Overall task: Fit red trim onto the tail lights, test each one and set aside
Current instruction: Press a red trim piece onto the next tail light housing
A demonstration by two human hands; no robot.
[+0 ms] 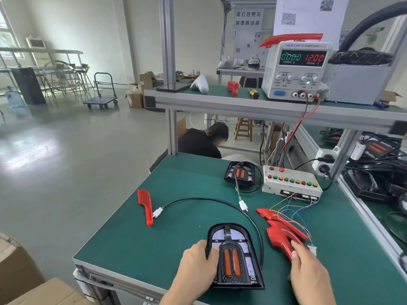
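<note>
My left hand [198, 263] gripped the tail light [234, 256]; at its 3 o'clock, my right fingers [296, 249] pinched a red trim [278, 242].

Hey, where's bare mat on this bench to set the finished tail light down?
Bare green mat lies left of the near tail light, below the lone red trim. More lies between the curved cable and the far tail light. The right is crowded: trim pile, wires, test box.

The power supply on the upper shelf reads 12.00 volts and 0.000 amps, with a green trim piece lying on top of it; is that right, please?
Nearly. The power supply on the upper shelf does read 12.00 volts and 0.000 amps, but the trim piece lying on top of it is red, not green. The head view shows this.
</note>
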